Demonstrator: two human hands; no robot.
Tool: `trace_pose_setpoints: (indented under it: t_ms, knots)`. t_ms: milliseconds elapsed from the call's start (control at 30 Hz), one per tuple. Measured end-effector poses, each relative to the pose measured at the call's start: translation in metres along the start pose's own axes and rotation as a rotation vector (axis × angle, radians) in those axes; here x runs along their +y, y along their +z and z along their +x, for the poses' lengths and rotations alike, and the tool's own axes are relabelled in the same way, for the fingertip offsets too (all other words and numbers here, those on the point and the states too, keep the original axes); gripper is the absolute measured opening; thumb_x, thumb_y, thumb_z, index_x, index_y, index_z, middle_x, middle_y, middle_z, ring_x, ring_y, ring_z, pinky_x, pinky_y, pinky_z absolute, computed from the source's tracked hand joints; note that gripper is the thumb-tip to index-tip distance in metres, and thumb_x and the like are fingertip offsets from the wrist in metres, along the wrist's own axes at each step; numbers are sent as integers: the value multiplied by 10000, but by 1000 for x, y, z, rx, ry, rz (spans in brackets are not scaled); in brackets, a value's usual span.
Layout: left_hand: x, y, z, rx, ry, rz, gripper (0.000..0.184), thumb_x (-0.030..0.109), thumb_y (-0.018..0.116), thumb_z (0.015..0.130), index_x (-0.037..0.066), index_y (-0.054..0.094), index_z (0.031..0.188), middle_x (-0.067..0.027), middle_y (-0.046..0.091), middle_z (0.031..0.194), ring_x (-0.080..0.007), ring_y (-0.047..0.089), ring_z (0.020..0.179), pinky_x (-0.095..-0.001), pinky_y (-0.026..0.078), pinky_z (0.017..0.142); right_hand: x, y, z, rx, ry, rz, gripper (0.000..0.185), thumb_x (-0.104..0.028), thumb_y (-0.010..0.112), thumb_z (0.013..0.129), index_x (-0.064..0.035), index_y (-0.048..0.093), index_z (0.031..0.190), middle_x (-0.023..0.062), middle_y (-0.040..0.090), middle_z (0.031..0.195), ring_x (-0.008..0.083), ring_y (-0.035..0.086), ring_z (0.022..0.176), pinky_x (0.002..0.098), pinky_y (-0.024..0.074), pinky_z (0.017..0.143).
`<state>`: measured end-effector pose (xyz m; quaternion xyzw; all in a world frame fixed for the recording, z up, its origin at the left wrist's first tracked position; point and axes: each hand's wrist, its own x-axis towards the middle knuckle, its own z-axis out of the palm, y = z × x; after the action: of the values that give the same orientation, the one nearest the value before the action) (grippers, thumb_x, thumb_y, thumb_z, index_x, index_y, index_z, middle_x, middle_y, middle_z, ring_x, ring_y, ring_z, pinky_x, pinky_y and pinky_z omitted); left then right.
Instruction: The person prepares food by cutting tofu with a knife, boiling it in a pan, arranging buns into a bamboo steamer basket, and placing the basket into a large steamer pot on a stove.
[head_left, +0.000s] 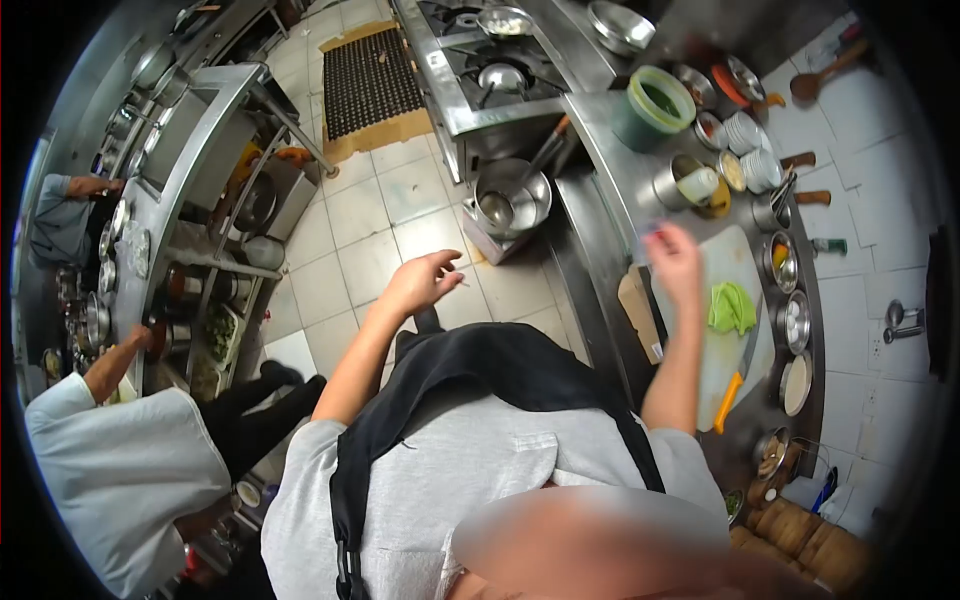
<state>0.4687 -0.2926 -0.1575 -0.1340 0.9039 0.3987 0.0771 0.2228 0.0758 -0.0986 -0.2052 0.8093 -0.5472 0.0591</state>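
My left hand (423, 284) hovers over the tiled floor in front of my apron, holding nothing I can make out, its fingers loosely bent and apart. Out to the right, my right hand (673, 262) is raised by the near edge of the white cutting board (690, 345); motion blurs its fingers, and a reddish-blue smear shows at the tips. Crumpled green leaves or a green cloth (731, 308), which I cannot tell apart, lie on the board. Near its lower end rests a knife with an orange handle (728, 403).
A green bucket (652, 108), metal pots (684, 182) and small bowls (796, 322) line the right counter. Ahead are a stove (500, 78) and a large steel bowl (513, 197) low down. Another person (130, 480) works at the left shelving. A black mat (371, 80) covers part of the floor.
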Motion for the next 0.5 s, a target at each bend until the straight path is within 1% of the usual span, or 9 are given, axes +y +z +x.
trace_pose_setpoints:
  t_ms: [33,100,200,233,267,333,367,467,500]
  knots:
    - [3,-18,3,14,48,-20,543,345,707,918,101,567,1382,-140,737,1129,-287,722,970,-405,569,854,-28,52,-3,-61,-4,-118,207,-116,737,905,-11,729,1083,71,719,988,146,676,898,289,540,785]
    - [-4,-45,7,59,159,-64,673,345,755,886,133,483,1463,-148,730,1110,-288,716,952,-395,570,830,-64,138,5,-313,-178,-246,188,-141,701,891,-50,746,1049,105,724,1012,224,706,878,335,558,789]
    - [-9,-103,2,160,255,-93,683,305,785,862,133,494,1455,-139,728,1075,-286,709,898,-390,564,791,-104,243,18,-580,-311,-193,171,-123,683,842,-62,746,988,103,704,959,285,691,853,364,555,766]
    - [-25,-112,4,241,305,-137,562,234,792,853,105,586,1359,-138,725,1028,-282,701,849,-381,556,739,-109,272,25,-634,-348,-179,168,-119,677,843,-65,747,986,103,704,955,292,686,849,377,551,764]
    - [-43,-122,6,235,306,-139,562,234,792,853,105,586,1359,-138,725,1028,-282,701,849,-381,556,739,-114,298,32,-639,-404,-177,161,-124,682,842,-63,747,976,104,703,957,298,682,854,383,548,759]
    - [-73,-146,7,280,283,-108,380,168,778,855,69,674,1206,-145,720,1000,-268,696,805,-381,543,688,-127,340,44,-688,-464,-131,181,-143,690,851,-66,743,1006,106,703,978,300,680,860,388,546,762]
    - [-81,-159,4,300,234,-116,230,136,759,857,49,718,1066,-145,715,939,-272,678,739,-383,528,642,-133,356,48,-685,-455,-129,181,-143,690,851,-66,743,1006,106,703,978,300,680,860,388,546,762]
    - [-125,-182,7,415,220,0,191,136,758,853,53,723,1021,-141,703,865,-289,653,675,-390,511,613,-152,397,70,-719,-487,-118,255,-177,705,862,-81,722,1098,108,705,1004,296,683,863,384,548,762]
    - [-126,-193,5,426,129,-3,144,143,730,861,46,716,966,-140,710,828,-308,677,697,-409,531,647,-154,405,78,-715,-447,-167,291,-199,713,866,-90,706,1136,108,706,1015,293,684,864,381,549,762]
